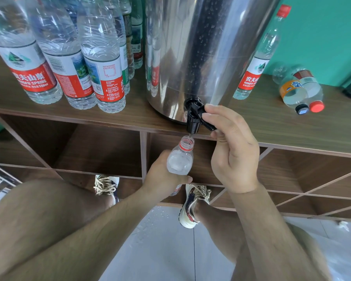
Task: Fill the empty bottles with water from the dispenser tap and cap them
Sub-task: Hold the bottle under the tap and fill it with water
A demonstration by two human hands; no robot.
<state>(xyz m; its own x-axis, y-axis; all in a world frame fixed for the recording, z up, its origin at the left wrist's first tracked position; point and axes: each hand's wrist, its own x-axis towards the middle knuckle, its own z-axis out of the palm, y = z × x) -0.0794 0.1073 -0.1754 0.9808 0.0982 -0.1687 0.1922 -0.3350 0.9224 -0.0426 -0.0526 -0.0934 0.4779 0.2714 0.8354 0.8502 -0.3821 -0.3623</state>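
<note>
Standing upright beneath the spout, the uncapped clear plastic bottle with a red neck ring [180, 160] has its open mouth just under the black plastic tap [192, 121], and a thin stream of water runs into it. The left hand [160, 176] grips the bottle's body, fingers and thumb curled round it. The right hand [234, 153] pinches the tap's black lever [208, 124] between forefinger and thumb, with the other fingers loosely bent.

The tap sits low on a tall stainless-steel dispenser drum [201, 47] flecked with droplets, which stands on a brown wooden shelf top [282, 128]. Left of the drum stands a cluster of clear water bottles with red-and-white labels [101, 67]. Just beside it on the right stands a red-capped clear bottle [259, 57]. Farther right, an orange-labelled bottle [290, 90] and a red-capped one [312, 92] lie on their sides, touching. Drops of water dot the grey tiled floor [164, 250] below.
</note>
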